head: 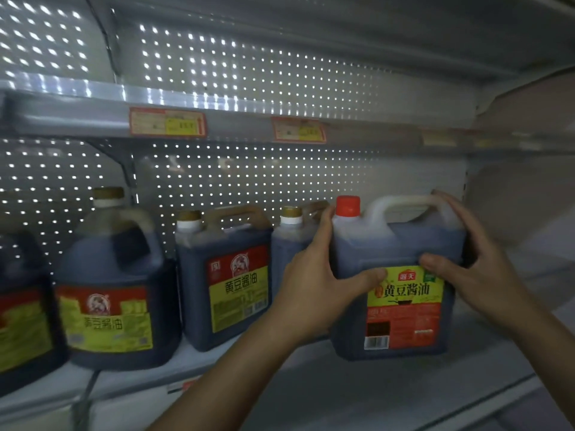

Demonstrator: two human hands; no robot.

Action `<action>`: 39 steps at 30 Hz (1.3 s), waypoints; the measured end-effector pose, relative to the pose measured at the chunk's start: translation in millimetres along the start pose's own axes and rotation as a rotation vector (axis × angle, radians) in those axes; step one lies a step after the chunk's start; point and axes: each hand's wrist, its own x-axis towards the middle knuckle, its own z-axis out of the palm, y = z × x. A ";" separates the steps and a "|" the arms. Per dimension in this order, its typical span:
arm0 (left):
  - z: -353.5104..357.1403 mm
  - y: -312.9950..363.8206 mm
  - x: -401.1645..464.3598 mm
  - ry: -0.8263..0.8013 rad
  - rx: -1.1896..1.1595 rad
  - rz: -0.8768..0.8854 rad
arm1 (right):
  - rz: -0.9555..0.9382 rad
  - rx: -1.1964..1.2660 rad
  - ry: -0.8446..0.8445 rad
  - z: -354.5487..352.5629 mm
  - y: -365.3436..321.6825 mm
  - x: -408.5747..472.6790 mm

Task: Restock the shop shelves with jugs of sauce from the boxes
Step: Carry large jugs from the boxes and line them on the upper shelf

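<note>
A dark jug of sauce with a red cap and a yellow-and-red label (395, 244) stands on the grey shelf (311, 377), right of centre. My left hand (314, 275) grips its left side, thumb across the front. My right hand (466, 253) holds its right side, fingers over the handle end. Left of it, a gold-capped jug (289, 237) stands partly hidden behind my left hand. Further left stand a square jug (224, 275), a round-shouldered jug (115, 284) and, cut off by the frame edge, one more jug (21, 306).
A perforated back panel (249, 175) closes the shelf behind the jugs. The upper shelf's front edge carries price tags (168, 122) and hangs low over the jug tops. Bare shelf surface lies to the right of the held jug (513, 321).
</note>
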 end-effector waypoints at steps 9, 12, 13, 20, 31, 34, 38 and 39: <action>11.4 -9.2 21.3 0.164 0.207 0.029 | 0.007 0.039 -0.061 -5.7 27.0 32.5; 17.0 -8.5 29.7 0.223 0.265 0.053 | 0.018 0.065 -0.096 -12.7 38.9 46.7; 22.3 -7.6 33.2 0.237 0.275 0.058 | 0.021 0.066 -0.110 -17.4 42.9 49.9; 63.6 -11.7 64.1 0.225 0.301 0.027 | 0.048 0.076 -0.136 -52.9 87.6 71.3; 92.9 -44.7 105.0 0.228 0.491 -0.133 | 0.047 0.132 -0.163 -59.0 154.5 96.8; 91.2 -47.5 108.4 0.240 0.614 -0.157 | 0.066 0.164 -0.179 -48.2 168.0 100.5; 88.3 -51.6 110.1 0.253 0.793 -0.170 | 0.083 0.154 -0.162 -39.3 175.4 101.6; 87.6 -51.6 110.5 0.261 0.841 -0.168 | 0.077 0.141 -0.155 -38.3 175.2 101.4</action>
